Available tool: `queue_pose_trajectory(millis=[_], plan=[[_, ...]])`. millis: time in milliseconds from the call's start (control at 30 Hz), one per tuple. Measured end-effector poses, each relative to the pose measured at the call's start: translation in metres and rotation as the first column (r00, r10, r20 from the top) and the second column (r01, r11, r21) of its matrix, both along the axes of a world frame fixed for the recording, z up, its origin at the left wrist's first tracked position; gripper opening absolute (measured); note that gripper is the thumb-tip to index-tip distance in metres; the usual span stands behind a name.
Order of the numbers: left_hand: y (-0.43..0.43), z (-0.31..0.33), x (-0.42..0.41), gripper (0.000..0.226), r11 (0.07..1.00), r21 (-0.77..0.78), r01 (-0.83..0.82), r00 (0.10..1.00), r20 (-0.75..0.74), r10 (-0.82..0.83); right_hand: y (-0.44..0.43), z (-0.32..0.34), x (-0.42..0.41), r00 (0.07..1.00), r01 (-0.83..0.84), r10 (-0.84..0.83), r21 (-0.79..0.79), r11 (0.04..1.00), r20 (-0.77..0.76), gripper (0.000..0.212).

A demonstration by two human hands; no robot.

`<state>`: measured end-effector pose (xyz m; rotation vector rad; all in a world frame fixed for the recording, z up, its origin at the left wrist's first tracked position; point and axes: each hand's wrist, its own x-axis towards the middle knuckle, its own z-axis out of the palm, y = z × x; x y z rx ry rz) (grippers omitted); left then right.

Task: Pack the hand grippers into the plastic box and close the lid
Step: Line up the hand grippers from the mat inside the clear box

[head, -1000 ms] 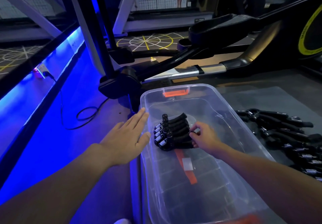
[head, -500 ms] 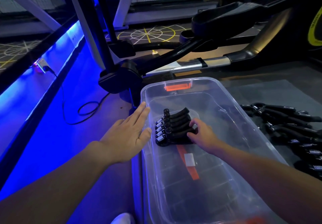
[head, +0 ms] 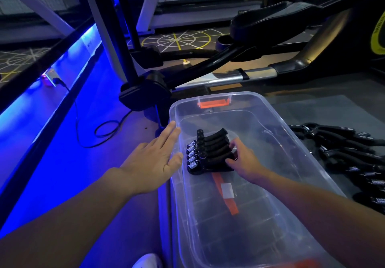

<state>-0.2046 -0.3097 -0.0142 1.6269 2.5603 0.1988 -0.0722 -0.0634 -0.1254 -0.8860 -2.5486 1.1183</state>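
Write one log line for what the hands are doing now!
left hand: open beside plastic box | right hand: holds stacked grippers inside | loose grippers: outside

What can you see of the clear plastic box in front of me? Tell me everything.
The plastic box is clear and rectangular with rounded corners, and it stands open with no lid on it. An orange latch sits at its far end. Inside, toward that end, lies a stack of black hand grippers, which the right hand holds. An orange strip with a white label shows at the bottom. The left hand lies flat at its left rim.
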Motion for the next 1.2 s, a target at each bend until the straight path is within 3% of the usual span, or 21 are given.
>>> queue_pose_trajectory(millis=[600, 833, 1200], plan=[[0.002, 0.017, 0.002, 0.089, 0.998, -0.047, -0.040, 0.999, 0.002, 0.040, 0.002, 0.001, 0.001, 0.999, -0.035, 0.035, 0.043, 0.998, 0.009, 0.031], [0.004, 0.019, 0.006, 0.075, 0.994, -0.071, -0.088, 0.995, 0.050, 0.091, 0.003, 0.002, 0.001, 0.999, -0.035, 0.034, 0.072, 0.997, 0.022, 0.031], [0.008, 0.022, 0.005, 0.078, 0.991, -0.094, -0.091, 0.994, 0.056, 0.096, 0.005, 0.010, 0.004, 0.995, -0.040, 0.037, 0.037, 0.999, 0.089, 0.032]])
